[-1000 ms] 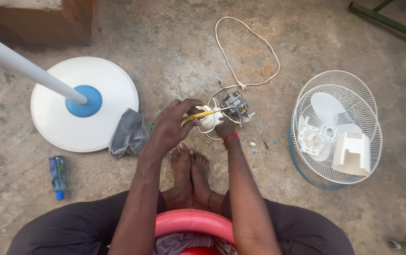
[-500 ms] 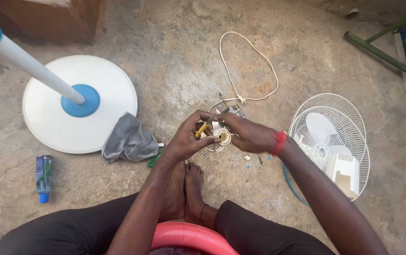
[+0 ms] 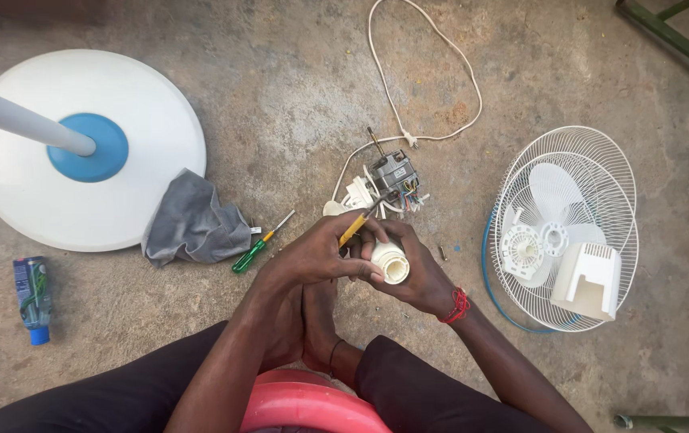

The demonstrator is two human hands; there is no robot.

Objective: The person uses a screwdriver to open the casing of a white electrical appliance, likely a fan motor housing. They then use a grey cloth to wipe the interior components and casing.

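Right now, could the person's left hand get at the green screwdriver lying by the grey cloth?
Probably yes. The green screwdriver lies uncovered on the floor, just left of the left hand, with nothing between. But that hand already holds a yellow-handled screwdriver, so it would need freeing first.

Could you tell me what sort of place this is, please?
Probably an informal repair spot on a bare concrete floor: a fan motor, wire fan guards and a green screwdriver lie loose on the ground.

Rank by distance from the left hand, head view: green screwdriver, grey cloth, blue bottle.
From the left hand:
1. Green screwdriver, on the floor just to its left.
2. Grey cloth, further left, by the white fan base.
3. Blue bottle, far left.
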